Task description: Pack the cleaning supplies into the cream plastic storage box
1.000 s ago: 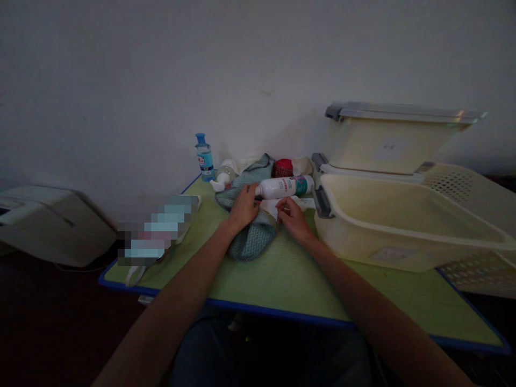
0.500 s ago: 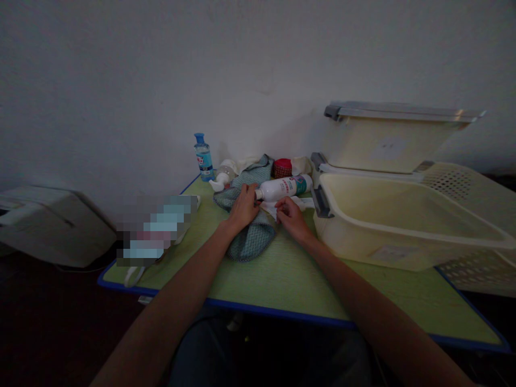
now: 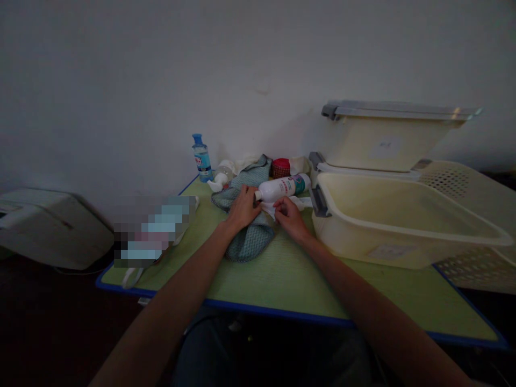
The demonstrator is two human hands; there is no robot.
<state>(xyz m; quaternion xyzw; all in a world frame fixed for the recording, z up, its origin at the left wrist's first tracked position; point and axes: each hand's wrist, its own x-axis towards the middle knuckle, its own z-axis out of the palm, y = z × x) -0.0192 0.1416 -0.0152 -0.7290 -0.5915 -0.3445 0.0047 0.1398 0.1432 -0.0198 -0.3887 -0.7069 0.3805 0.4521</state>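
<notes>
My left hand (image 3: 243, 208) rests on a teal quilted cloth (image 3: 250, 243), its fingers bent beside the cap end of a white bottle (image 3: 278, 188) that lies on its side. What those fingers grip is hidden. My right hand (image 3: 289, 217) is closed in a pinch on a thin white cloth (image 3: 267, 208), which stretches toward my left hand and runs on under the bottle's near side to the tub. The teal cloth lies crumpled, one part behind my left hand and one part in front of it.
A pale lidless tub (image 3: 363, 244) stands right, before a lidded box (image 3: 387, 142) and a perforated basket (image 3: 459, 183). Behind my hands are a blue bottle (image 3: 202, 160), a clear pump bottle (image 3: 224, 172) and a red round item (image 3: 281, 167). A pixelated item (image 3: 161, 228) lies left on the green table (image 3: 278, 290).
The view has shifted very slightly. Both hands stay at nearly the same place, with the white cloth still between them; the bottle and teal cloth look unmoved.
</notes>
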